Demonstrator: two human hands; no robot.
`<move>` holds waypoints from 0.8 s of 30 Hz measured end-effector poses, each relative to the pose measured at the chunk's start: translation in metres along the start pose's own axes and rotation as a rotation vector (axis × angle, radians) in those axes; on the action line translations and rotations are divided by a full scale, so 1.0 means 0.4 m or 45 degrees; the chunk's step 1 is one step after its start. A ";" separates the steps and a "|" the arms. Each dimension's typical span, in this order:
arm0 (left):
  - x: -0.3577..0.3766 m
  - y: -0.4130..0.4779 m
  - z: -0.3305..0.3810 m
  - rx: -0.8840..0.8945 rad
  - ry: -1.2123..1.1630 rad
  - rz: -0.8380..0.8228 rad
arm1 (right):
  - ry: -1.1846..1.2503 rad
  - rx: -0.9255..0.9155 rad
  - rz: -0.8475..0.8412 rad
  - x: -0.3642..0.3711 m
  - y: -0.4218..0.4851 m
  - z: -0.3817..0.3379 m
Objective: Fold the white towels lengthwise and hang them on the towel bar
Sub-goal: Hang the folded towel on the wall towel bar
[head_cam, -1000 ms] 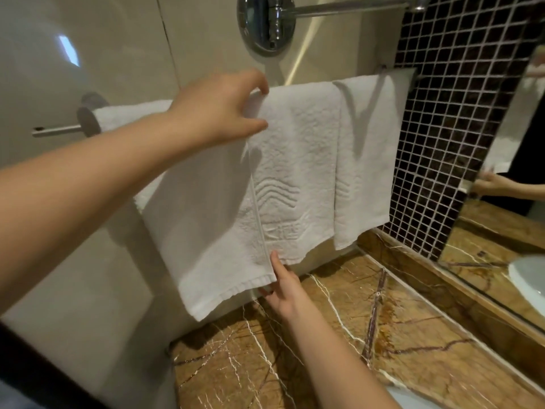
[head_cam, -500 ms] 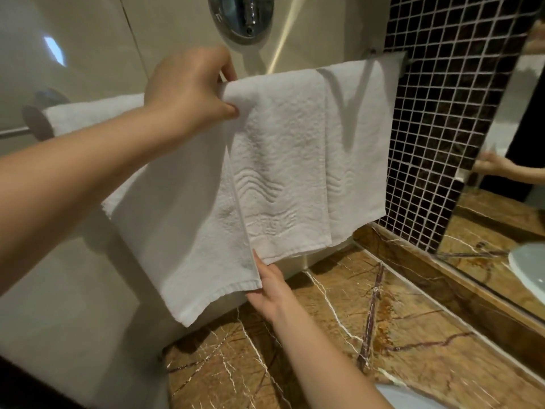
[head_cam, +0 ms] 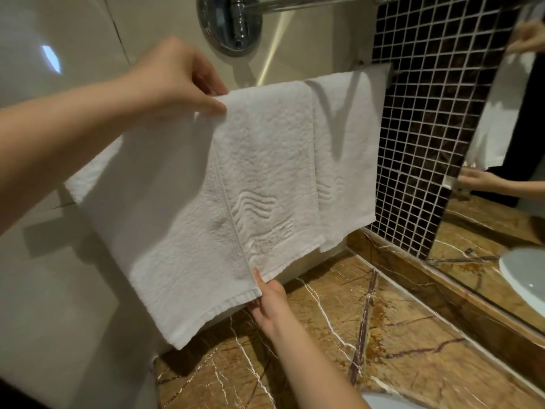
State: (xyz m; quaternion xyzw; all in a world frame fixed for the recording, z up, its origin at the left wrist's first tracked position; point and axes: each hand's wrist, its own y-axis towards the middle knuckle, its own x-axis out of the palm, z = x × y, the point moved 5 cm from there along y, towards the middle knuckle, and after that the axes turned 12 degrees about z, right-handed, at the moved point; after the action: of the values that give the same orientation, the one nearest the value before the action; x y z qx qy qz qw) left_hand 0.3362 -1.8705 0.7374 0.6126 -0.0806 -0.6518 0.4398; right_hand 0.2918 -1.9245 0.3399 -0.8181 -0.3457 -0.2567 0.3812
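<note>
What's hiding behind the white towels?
The glossy cream wall shows around the hanging white towels and runs behind them. They cover nearly all the metal towel bar; only its right end peeks out.

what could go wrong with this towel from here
1. The left hand pinches only one spot on the top edge of the near towel, while the right hand pinches its bottom hem. A downward tug might pull it down.
2. Its left flap hangs lower than the embossed part, so the fold may end up crooked.
3. It overlaps the far towel, so sliding it sideways could drag that one askew.
</note>
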 end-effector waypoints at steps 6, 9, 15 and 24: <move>0.044 0.041 0.065 0.133 0.020 0.032 | 0.029 0.092 0.071 -0.082 0.008 -0.023; 0.096 0.076 0.136 0.311 0.004 0.051 | 0.060 -0.028 0.121 -0.152 0.030 -0.111; 0.208 0.156 0.219 0.445 0.051 0.047 | 0.184 -0.110 0.312 -0.214 0.094 -0.270; 0.256 0.198 0.218 0.432 -0.018 0.068 | 0.321 -0.052 0.257 -0.159 0.149 -0.294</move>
State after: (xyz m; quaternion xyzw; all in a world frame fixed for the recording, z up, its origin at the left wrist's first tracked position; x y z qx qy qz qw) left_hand 0.3122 -2.0246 0.7343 0.6711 -0.2089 -0.6212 0.3465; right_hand 0.2788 -2.0705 0.3378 -0.8176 -0.2059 -0.3246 0.4287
